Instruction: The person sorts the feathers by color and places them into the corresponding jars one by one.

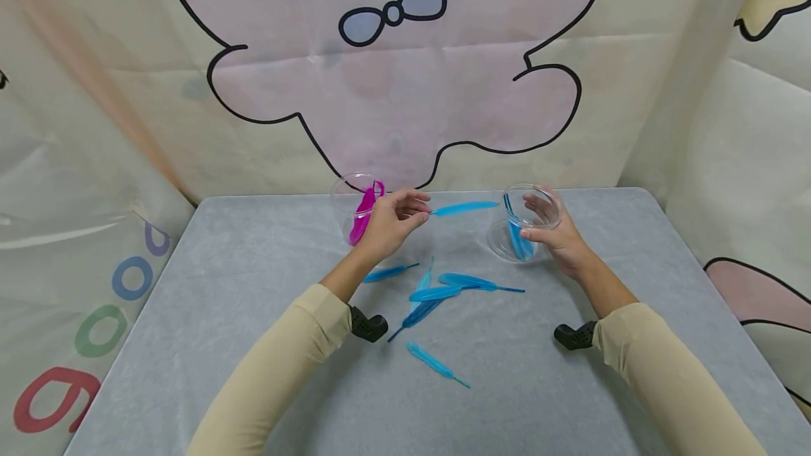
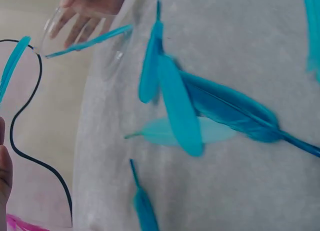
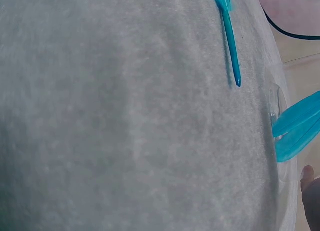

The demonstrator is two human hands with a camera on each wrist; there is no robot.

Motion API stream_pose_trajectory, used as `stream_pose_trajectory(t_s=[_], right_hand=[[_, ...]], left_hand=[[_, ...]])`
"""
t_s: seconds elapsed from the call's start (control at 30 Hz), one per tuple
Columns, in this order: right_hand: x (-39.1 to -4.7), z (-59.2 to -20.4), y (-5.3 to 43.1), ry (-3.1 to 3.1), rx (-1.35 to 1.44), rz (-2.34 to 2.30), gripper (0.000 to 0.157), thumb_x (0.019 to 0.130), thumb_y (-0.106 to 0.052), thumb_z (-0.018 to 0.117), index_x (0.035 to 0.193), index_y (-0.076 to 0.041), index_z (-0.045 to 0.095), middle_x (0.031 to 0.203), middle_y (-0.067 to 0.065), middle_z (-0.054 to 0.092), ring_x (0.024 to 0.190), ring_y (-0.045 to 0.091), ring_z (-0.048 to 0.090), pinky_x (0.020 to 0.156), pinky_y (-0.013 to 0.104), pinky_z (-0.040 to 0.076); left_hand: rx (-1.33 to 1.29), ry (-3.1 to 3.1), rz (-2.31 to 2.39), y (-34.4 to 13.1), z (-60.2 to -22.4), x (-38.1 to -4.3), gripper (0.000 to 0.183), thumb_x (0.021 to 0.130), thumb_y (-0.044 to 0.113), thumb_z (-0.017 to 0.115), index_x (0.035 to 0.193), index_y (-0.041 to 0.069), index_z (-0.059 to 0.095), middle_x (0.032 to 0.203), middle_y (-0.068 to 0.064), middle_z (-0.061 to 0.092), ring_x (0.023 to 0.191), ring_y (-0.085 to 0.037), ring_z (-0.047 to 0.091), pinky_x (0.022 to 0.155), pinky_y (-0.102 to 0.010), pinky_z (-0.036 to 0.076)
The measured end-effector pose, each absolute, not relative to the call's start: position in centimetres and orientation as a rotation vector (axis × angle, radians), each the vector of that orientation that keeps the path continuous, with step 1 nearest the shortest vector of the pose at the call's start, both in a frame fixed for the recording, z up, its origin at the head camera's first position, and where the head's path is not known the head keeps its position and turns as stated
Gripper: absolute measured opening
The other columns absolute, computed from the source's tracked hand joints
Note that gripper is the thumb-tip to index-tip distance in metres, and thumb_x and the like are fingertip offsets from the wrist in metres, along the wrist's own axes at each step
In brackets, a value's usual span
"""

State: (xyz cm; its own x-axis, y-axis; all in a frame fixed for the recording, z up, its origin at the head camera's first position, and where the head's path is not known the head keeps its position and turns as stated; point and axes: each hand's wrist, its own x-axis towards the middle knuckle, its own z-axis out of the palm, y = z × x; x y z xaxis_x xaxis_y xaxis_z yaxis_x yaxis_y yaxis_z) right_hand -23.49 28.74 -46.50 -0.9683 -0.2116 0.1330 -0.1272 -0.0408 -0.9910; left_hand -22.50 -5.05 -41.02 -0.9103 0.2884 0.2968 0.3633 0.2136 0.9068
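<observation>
Between thumb and fingers, my left hand (image 1: 394, 225) pinches a blue feather (image 1: 465, 208) by its quill, its tip pointing right toward a clear plastic cup. That cup (image 1: 500, 248) is gripped near the rim by my right hand (image 1: 560, 234) and tilts slightly at the table's far side. Blue feathers (image 1: 521, 239) stand inside it. Behind my left hand is a second clear cup (image 1: 345, 195) with magenta feathers (image 1: 362, 217) in it. In the right wrist view, blue feathers (image 3: 297, 128) show through the cup wall beside my thumb (image 3: 307, 176).
Several loose blue feathers lie mid-table, among them a crossed group (image 1: 434, 294), one (image 1: 388, 273) farther left and one (image 1: 434, 361) nearer me. The grey cloth-covered table (image 1: 538, 393) ends at a printed curtain (image 1: 393, 111) behind the cups.
</observation>
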Motion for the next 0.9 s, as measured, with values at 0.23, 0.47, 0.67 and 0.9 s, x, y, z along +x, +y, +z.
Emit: stream_pose_trajectory(t_s=[0.23,0.47,0.67,0.9], right_hand=[[-23.5,-46.6,28.8,2.107,-0.411,-2.211,0.087,0.088,0.013,0.064,0.154,-0.02,0.02,0.154,0.017,0.029,0.146,0.032,0.017,0.119,0.058,0.0],[-23.5,-46.7,28.9,2.085,-0.436,-2.22,0.085,0.088,0.012,0.064,0.154,-0.02,0.021,0.154,0.015,0.031,0.146,0.03,0.018,0.119,0.057,0.0],[-23.5,-46.6,29.0,2.099,-0.423,-2.207,0.086,0.088,0.011,0.064,0.155,-0.021,0.02,0.155,0.019,0.027,0.147,0.031,0.017,0.119,0.057,0.0],[-23.4,-46.6,29.1,2.112,-0.418,-2.192,0.088,0.089,0.01,0.066,0.156,-0.021,0.018,0.155,0.016,0.028,0.146,0.032,0.018,0.119,0.057,0.0]], left_hand=[[-0.673,-2.359,-1.828,-3.8,-39.5,-23.0,0.027,0.091,0.002,0.07,0.118,0.002,0.067,0.102,-0.013,0.073,0.092,-0.022,0.069,0.084,-0.03,0.056],[-0.718,-2.336,-1.836,-2.3,-38.7,-23.5,0.026,0.092,0.001,0.069,0.118,-0.001,0.066,0.102,-0.014,0.073,0.093,-0.021,0.068,0.084,-0.028,0.055],[-0.753,-2.33,-1.849,-1.0,-38.1,-23.6,0.025,0.093,0.0,0.068,0.118,0.0,0.066,0.102,-0.013,0.073,0.093,-0.02,0.068,0.084,-0.027,0.055],[-0.75,-2.363,-1.834,0.5,-37.4,-23.5,0.026,0.093,0.001,0.068,0.119,0.001,0.066,0.102,-0.013,0.073,0.093,-0.019,0.067,0.084,-0.025,0.055]])
